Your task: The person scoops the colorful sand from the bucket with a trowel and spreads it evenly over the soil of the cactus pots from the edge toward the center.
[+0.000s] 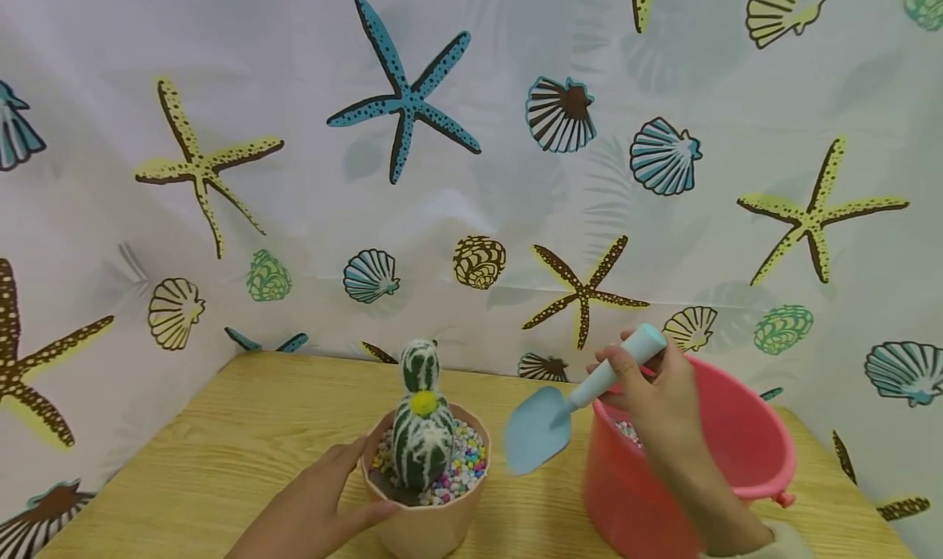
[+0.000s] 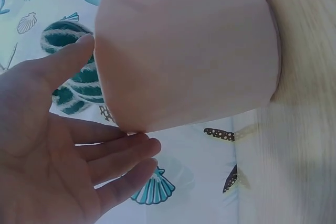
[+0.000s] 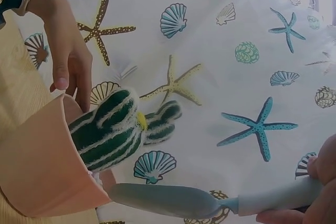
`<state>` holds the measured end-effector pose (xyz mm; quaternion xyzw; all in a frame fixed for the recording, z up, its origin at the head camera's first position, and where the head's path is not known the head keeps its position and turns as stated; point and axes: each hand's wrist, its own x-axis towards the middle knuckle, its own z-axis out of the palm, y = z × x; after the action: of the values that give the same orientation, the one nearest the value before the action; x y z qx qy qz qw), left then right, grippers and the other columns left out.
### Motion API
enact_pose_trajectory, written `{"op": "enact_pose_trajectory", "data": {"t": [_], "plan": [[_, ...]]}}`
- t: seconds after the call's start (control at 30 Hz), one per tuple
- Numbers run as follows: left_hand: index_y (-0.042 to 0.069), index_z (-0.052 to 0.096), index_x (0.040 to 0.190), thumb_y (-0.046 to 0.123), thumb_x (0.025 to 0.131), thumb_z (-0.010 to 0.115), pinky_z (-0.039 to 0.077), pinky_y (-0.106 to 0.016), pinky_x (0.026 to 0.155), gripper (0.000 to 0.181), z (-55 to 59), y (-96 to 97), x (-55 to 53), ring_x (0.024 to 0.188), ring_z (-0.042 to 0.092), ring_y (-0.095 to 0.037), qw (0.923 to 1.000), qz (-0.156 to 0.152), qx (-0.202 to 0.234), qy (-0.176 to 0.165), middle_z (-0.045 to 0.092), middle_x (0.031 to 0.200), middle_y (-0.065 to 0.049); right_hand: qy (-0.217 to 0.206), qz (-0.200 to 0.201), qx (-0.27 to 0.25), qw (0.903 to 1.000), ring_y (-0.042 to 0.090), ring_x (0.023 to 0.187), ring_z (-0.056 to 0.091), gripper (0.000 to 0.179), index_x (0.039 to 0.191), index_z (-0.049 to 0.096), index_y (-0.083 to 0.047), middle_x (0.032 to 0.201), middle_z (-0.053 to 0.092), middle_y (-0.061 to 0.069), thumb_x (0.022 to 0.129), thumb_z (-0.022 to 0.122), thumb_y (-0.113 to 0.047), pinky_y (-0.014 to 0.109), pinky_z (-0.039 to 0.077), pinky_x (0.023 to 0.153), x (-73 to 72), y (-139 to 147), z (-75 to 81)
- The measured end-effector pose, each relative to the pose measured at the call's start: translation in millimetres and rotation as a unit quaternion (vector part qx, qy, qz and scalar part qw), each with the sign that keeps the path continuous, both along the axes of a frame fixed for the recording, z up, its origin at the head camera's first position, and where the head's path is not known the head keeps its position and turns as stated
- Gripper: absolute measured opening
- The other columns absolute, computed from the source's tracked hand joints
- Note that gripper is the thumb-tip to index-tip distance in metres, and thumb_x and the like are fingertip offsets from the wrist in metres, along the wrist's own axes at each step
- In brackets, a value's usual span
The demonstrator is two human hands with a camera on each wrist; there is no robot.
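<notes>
A toy-like green cactus (image 1: 422,448) with white stripes and a yellow tuft stands in a peach-coloured pot (image 1: 427,533). Colourful pebbles (image 1: 469,454) surround its base, with a grey patch at the near left. My left hand (image 1: 313,502) rests against the pot's left rim, thumb on the near side and fingers fairly straight. In my right hand (image 1: 663,403) I grip the handle of a light blue toy trowel (image 1: 536,432). Its blade points down and left, between the pot and a pink bucket (image 1: 626,502). No pebbles show on the blade.
More pebbles (image 1: 629,432) lie inside the bucket, partly hidden by my right arm. Pot and bucket stand on a wood-grain table (image 1: 280,412). A white sheet (image 1: 471,191) printed with starfish and shells hangs behind and at both sides.
</notes>
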<state>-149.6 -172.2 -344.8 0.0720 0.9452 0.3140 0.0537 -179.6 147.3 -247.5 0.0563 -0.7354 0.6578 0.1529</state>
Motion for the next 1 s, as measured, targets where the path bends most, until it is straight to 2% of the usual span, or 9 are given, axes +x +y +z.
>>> {"op": "enact_pose_trajectory", "data": {"t": [0.13,0.3,0.37,0.53,0.67,0.77,0.87,1.0], "plan": [[-0.001,0.038,0.143,0.055,0.083,0.065,0.045,-0.059,0.092,0.087,1.6,1.7,0.7,0.119,0.053,-0.039,0.9999,0.007,0.006,-0.012,0.051,0.133,-0.021,-0.005,-0.006,-0.008,0.9999,0.008,0.084,0.07,0.033,0.122,0.04,0.002,0.106,0.06,0.013,0.096,0.056,-0.013,0.033,0.059,0.073,0.0,9.8,0.0],[-0.001,0.036,0.141,0.051,0.085,0.065,0.051,-0.05,0.078,0.082,0.6,5.8,0.8,0.1,0.06,-0.029,0.9987,0.018,0.03,-0.036,0.061,0.111,-0.008,-0.009,-0.019,-0.005,0.9998,0.004,0.085,0.068,0.038,0.126,0.039,0.003,0.115,0.052,0.018,0.097,0.054,-0.016,0.032,0.058,0.072,-0.9,21.2,-3.0],[-0.001,0.035,0.141,0.049,0.086,0.064,0.052,-0.047,0.073,0.08,-0.7,7.2,1.4,0.094,0.061,-0.028,0.9982,0.016,0.041,-0.042,0.063,0.104,-0.006,-0.003,-0.022,-0.002,0.9998,0.006,0.084,0.069,0.038,0.125,0.039,0.003,0.111,0.054,0.015,0.097,0.055,-0.018,0.033,0.058,0.071,-0.9,25.7,-3.7],[0.001,0.034,0.141,0.048,0.086,0.066,0.052,-0.048,0.07,0.08,-0.7,11.9,3.2,0.091,0.063,-0.027,0.9982,0.017,0.038,-0.045,0.066,0.103,-0.007,0.017,-0.031,0.007,0.9994,0.009,0.084,0.071,0.035,0.118,0.042,0.0,0.102,0.059,0.007,0.095,0.058,-0.022,0.033,0.058,0.07,1.5,36.3,-2.7],[0.001,0.031,0.144,0.05,0.084,0.067,0.052,-0.05,0.069,0.085,1.2,17.5,5.4,0.089,0.064,-0.028,0.9984,0.022,0.017,-0.048,0.067,0.104,-0.009,0.028,-0.04,0.014,0.9987,0.007,0.083,0.07,0.031,0.113,0.044,-0.003,0.098,0.063,-0.002,0.095,0.059,-0.023,0.03,0.058,0.068,2.7,44.4,-1.6],[0.001,0.03,0.144,0.052,0.083,0.067,0.053,-0.049,0.069,0.088,3.5,23.8,6.7,0.087,0.064,-0.025,0.9978,0.028,0.003,-0.061,0.067,0.102,-0.006,0.029,-0.043,0.016,0.9985,0.007,0.082,0.07,0.029,0.112,0.044,-0.004,0.095,0.065,-0.008,0.095,0.058,-0.024,0.027,0.058,0.068,2.7,50.0,-0.3],[0.003,0.033,0.142,0.052,0.083,0.067,0.053,-0.046,0.07,0.083,5.8,31.2,8.8,0.086,0.064,-0.022,0.9963,0.026,-0.002,-0.082,0.066,0.1,-0.001,0.03,-0.047,0.016,0.9983,0.006,0.081,0.071,0.027,0.111,0.044,-0.006,0.093,0.067,-0.011,0.096,0.057,-0.025,0.025,0.058,0.068,2.7,55.4,1.2],[0.009,0.038,0.137,0.051,0.084,0.067,0.053,-0.046,0.071,0.074,7.0,40.4,13.9,0.084,0.065,-0.021,0.9955,0.021,-0.002,-0.093,0.066,0.099,0.001,0.041,-0.057,0.014,0.9975,0.005,0.081,0.07,0.025,0.11,0.045,-0.008,0.093,0.067,-0.01,0.096,0.057,-0.025,0.023,0.057,0.067,2.7,64.3,3.4]]}}
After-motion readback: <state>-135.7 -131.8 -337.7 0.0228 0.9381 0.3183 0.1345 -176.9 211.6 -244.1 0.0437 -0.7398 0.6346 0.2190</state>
